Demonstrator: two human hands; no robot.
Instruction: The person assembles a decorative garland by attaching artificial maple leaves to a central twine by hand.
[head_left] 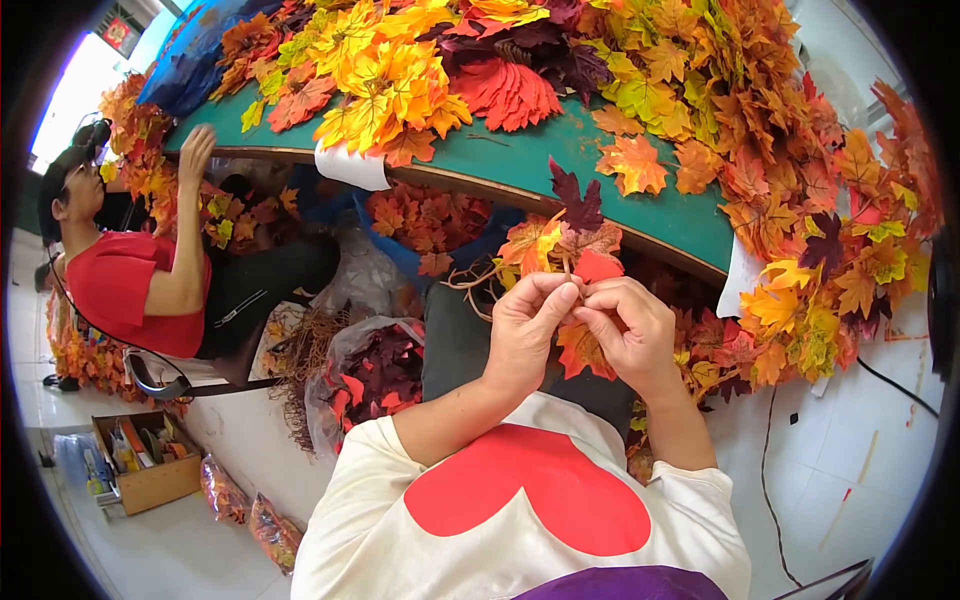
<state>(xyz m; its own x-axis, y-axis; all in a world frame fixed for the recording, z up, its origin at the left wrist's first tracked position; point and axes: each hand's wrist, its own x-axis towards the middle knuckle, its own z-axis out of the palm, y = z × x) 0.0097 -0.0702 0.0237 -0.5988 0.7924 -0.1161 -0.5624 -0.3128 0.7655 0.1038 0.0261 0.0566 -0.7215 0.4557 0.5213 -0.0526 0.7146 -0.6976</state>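
My left hand (pixel 527 322) and my right hand (pixel 628 330) meet in front of my chest, fingertips pinched together on a small bunch of artificial autumn leaves (pixel 565 240). The bunch fans upward: a dark maroon leaf on top, orange and yellow leaves to the left, a red one (pixel 598 266) just above my right fingers. Another orange-red leaf (pixel 583 350) hangs between my palms. Thin brown stems (pixel 478 280) trail to the left of the bunch.
A green table (pixel 560 150) piled with yellow, orange and red leaves curves across the top. More leaves heap at the right (pixel 830 280). A clear bag of dark red leaves (pixel 375 375) lies at my left. A person in a red shirt (pixel 130 285) sits at far left, near a cardboard box (pixel 150 460).
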